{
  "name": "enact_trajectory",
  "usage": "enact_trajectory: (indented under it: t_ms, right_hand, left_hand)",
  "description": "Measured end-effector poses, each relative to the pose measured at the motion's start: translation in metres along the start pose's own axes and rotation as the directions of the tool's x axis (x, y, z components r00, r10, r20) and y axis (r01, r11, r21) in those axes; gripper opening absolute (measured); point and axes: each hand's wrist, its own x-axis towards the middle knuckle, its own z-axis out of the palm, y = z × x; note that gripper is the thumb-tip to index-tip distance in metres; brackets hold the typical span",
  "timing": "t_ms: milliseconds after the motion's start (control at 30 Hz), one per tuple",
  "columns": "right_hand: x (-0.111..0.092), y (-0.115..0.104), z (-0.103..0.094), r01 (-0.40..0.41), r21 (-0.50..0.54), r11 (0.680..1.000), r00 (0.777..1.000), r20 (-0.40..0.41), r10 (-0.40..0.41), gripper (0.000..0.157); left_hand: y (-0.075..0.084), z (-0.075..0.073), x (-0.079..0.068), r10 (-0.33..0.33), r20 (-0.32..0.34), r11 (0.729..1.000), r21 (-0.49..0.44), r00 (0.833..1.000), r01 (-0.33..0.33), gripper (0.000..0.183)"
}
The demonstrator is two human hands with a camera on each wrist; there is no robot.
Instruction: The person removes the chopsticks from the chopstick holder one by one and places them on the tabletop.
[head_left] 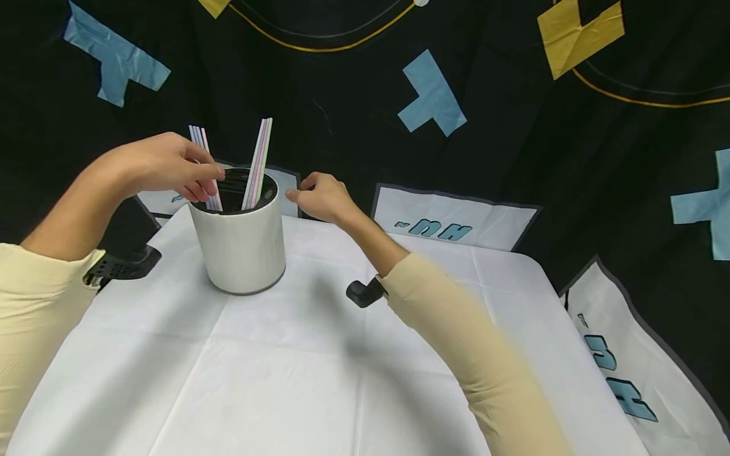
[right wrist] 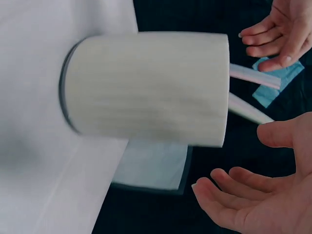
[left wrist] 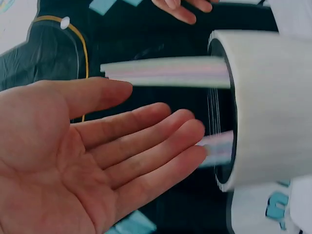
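Note:
A white cylindrical holder (head_left: 239, 250) with a black inside stands upright on the table, toward its far left. Two bundles of thin pastel sticks, which look like drinking straws, lean in it: the right bundle (head_left: 258, 163) and the left bundle (head_left: 198, 135). My left hand (head_left: 171, 166) hovers at the left rim, in front of the left bundle and partly hiding it. Its fingers look loosely extended in the left wrist view, with nothing held. Just right of the rim is my right hand (head_left: 324, 197), apart from the holder. The right wrist view shows its palm bare and fingers relaxed.
White cloth covers the table (head_left: 285, 373). Behind it hangs a black backdrop with blue tape pieces (head_left: 433, 95) and yellow tape (head_left: 578, 35). Printed white sheets (head_left: 450, 218) lie along the far edge, another sheet (head_left: 639, 354) at the right side.

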Motion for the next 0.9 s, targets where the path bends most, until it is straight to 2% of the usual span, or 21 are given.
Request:
enact_trajectory:
  t_ms: [133,233,433,567,733,900]
  right_hand:
    - [0.004,-0.012,0.011,0.000,0.040,0.999,1.000,0.001,0.000,0.046]
    - [0.009,-0.020,0.019,-0.020,0.067,0.998,1.000,-0.019,0.021,0.046]
    - [0.019,-0.028,0.035,-0.071,0.164,0.984,0.994,-0.066,0.082,0.047]
    - [0.024,-0.028,0.043,-0.092,0.226,0.970,0.989,-0.089,0.114,0.046]
    - [0.029,-0.023,0.047,-0.131,0.341,0.931,0.983,-0.077,0.166,0.042]
    - [0.035,-0.019,0.053,-0.158,0.460,0.874,0.977,-0.057,0.206,0.033]
  left_hand:
    - [-0.021,-0.008,-0.002,-0.049,-0.066,0.999,0.016,0.997,0.050,0.054]
    - [-0.036,-0.010,-0.001,-0.082,-0.088,0.996,0.015,0.993,0.083,0.053]
    - [-0.065,-0.003,0.004,-0.133,-0.090,0.991,-0.039,0.987,0.130,0.056]
    - [-0.079,0.003,0.011,-0.140,-0.069,0.987,-0.084,0.988,0.135,0.061]
    - [-0.089,0.010,0.021,-0.125,-0.025,0.976,-0.183,0.992,0.118,0.068]
    - [-0.095,0.015,0.026,-0.121,-0.004,0.942,-0.316,0.993,0.113,0.076]
